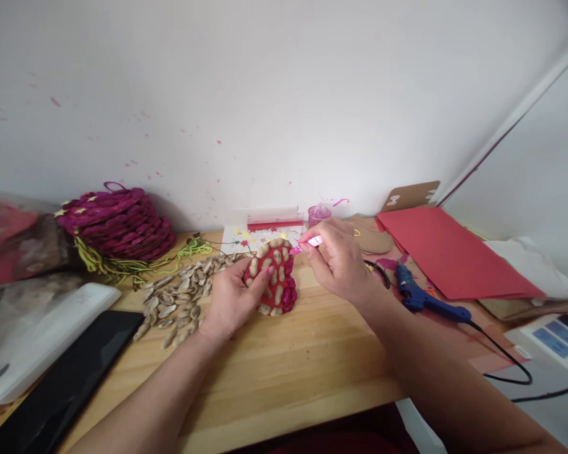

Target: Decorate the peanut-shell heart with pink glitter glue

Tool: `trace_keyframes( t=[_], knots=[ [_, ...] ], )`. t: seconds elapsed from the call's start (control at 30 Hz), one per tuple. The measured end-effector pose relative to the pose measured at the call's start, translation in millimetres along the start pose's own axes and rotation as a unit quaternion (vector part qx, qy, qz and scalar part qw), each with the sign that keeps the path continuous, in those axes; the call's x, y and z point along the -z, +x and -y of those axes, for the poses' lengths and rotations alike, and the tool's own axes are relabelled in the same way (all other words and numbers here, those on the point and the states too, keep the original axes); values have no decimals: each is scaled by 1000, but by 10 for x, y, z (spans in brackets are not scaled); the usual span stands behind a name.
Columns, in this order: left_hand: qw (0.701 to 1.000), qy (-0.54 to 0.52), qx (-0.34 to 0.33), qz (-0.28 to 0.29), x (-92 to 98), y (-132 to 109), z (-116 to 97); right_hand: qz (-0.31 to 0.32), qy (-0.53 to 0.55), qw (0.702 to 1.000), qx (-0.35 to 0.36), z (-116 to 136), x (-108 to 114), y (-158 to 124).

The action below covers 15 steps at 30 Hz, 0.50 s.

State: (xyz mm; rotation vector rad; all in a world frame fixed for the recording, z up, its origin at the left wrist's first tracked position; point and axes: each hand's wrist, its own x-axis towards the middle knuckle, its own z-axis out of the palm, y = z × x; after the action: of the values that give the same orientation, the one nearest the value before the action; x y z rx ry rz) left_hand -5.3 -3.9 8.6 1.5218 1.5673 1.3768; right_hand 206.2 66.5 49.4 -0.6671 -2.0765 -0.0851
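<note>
Bare forearms point(440, 372) flank smooth wood point(284, 372), open to its lower-centre edge — left hand point(231, 299) clamped on a rounded, peanut-studded red piece point(280, 280), right hand point(338, 258) pinching a white-and-pink stick point(315, 241).

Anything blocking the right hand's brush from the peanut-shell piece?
Nothing visible. The right hand has the pink-tipped brush at the right edge of the peanut-shell piece; the left hand grips the opposite side. The glue gun lies clear, farther right.
</note>
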Motion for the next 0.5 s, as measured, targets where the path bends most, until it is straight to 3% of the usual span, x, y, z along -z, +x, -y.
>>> trace_keyframes(
  t=[0.5],
  knots=[
    [999, 32, 7, 12, 3, 6, 5, 16, 7, 1000, -5, -65, -32, -18]
  ],
)
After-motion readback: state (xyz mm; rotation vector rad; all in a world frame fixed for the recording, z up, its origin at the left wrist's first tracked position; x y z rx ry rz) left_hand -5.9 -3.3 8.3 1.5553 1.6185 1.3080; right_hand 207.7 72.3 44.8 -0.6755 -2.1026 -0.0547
